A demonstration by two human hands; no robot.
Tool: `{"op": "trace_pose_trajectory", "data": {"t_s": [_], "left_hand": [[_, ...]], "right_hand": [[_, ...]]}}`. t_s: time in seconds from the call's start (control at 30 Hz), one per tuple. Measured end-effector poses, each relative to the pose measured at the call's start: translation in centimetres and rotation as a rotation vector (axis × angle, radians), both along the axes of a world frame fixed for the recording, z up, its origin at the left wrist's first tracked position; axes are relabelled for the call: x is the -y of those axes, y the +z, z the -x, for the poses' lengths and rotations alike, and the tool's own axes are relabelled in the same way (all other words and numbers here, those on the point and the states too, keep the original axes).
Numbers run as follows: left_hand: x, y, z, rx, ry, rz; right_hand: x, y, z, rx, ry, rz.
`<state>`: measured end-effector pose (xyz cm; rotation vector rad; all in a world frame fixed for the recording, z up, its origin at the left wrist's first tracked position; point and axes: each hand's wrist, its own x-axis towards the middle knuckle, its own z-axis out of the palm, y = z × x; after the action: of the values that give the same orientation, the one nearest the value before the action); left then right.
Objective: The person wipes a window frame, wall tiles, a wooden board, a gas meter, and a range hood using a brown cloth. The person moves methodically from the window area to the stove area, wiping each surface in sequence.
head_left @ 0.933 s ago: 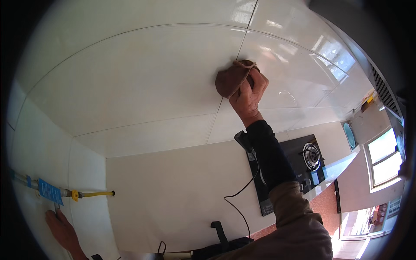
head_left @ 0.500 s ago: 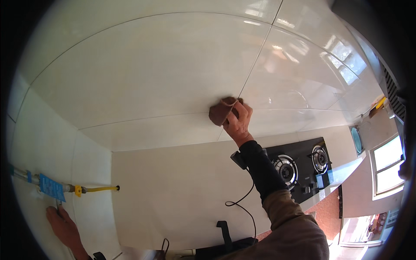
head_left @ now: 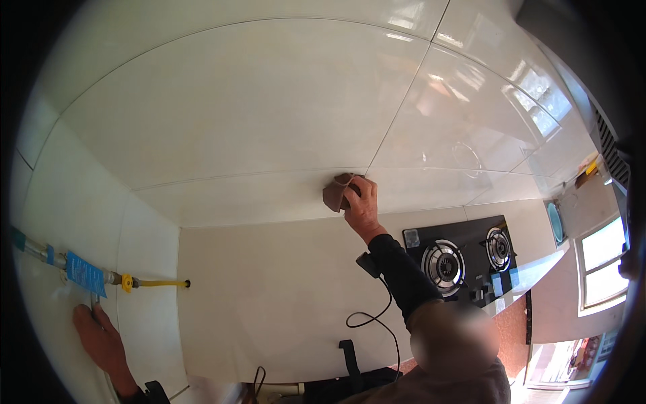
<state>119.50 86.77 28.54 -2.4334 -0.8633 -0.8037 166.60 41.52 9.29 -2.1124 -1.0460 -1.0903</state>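
Note:
My right hand presses a brown cloth flat against the white tiled wall, low down near the joint above the counter. My left hand rests flat on the side wall at the lower left, just under a blue tag on a gas pipe. A black sleeve with a small device strapped at the wrist covers my right forearm.
A pale counter runs below the tiles. A black two-burner gas stove sits on it to the right. A yellow hose runs from the pipe valve into the corner. A black cable lies on the counter. A window is at the far right.
My right hand has slid the cloth down the tiled wall, from high on the tile to just above the counter joint. My left hand has stayed on the side wall.

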Motion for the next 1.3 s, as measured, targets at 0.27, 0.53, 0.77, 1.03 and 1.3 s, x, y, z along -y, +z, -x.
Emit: {"op": "trace_pose_trajectory", "data": {"t_s": [0.27,0.53,0.77,1.03,1.3], "left_hand": [[0.4,0.3,-0.3,-0.04,0.105,0.051],[-0.3,-0.1,-0.1,-0.028,0.078,0.022],[-0.7,-0.1,0.1,-0.06,0.109,0.056],[-2.6,-1.9,0.4,-0.048,0.177,0.104],[-2.9,-1.7,-0.5,-0.103,0.22,0.201]], "right_hand": [[3.0,4.4,5.6,-1.52,0.678,-1.106],[5.4,7.0,8.2,-1.64,0.872,-1.291],[6.7,8.9,10.6,-1.691,0.836,-1.378],[6.8,8.9,13.2,-1.794,0.618,-1.31],[8.1,8.0,17.3,-1.837,0.68,-1.186]]}}
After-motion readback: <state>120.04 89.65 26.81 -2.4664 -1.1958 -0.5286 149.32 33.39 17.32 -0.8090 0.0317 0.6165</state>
